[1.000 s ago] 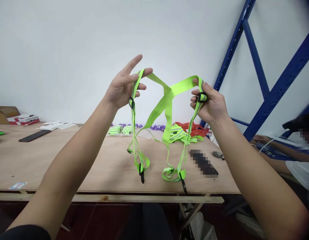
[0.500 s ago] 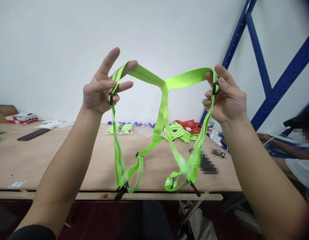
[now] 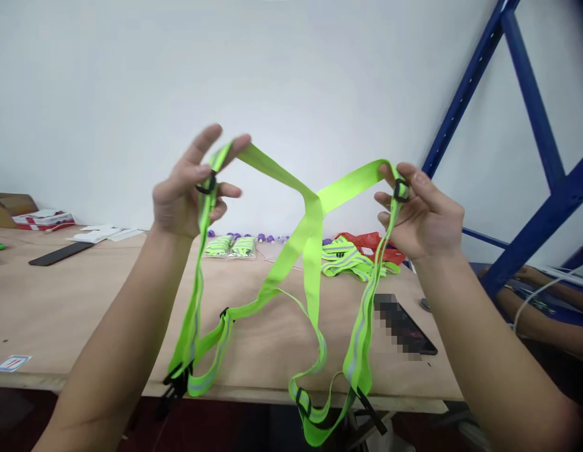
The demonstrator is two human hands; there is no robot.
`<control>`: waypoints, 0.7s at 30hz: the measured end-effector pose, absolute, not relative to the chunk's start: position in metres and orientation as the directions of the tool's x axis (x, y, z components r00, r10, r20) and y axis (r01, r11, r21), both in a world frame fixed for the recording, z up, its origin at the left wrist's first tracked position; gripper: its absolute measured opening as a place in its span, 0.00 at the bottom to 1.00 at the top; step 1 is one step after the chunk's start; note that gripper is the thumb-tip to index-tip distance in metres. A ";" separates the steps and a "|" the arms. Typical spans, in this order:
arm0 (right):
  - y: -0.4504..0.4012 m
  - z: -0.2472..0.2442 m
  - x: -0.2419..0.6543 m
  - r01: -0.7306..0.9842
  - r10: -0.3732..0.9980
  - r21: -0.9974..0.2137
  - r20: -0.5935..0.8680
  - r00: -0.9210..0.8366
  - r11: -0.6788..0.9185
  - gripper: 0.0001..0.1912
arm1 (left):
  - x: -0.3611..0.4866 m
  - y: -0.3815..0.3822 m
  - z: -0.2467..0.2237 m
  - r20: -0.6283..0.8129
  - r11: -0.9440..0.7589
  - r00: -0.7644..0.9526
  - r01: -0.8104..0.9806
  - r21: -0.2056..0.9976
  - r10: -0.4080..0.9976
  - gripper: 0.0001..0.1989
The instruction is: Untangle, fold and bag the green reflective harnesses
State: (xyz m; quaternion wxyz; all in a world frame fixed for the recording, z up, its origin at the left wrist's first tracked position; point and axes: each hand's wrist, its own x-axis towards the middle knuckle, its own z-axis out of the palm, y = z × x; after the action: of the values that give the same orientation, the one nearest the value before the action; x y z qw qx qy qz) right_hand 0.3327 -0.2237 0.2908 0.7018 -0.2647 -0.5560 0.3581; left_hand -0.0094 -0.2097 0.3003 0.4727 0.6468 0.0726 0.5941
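Reflective harness (image 3: 313, 220), head view: raised between the hands, its strap junction midway between them, its loops hanging below. Left hand (image 3: 178, 194): fingers partly spread, strap draped over the forefinger, thumb against it beside a black slider (image 3: 207, 183). Right hand (image 3: 435, 220): fingers curled, gripping the opposite strap at a second slider (image 3: 401, 190). Step in hand, as judged: holding the harness spread. Next move seems to call for even tension from both hands, lest the black clips (image 3: 179, 380) below them tangle.
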 end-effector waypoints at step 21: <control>-0.067 0.094 0.359 0.366 0.991 -0.925 0.126 0.038 0.103 0.25 | 0.001 -0.016 0.083 0.097 -0.072 -0.034 0.435 0.897 0.995 0.23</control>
State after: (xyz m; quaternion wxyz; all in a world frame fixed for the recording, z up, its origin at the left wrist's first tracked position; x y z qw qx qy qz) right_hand 0.3592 -0.0669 0.0935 0.4423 -0.5688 -0.5967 0.3532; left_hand 0.0007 -0.0161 0.0833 0.3401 0.6059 0.5901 0.4112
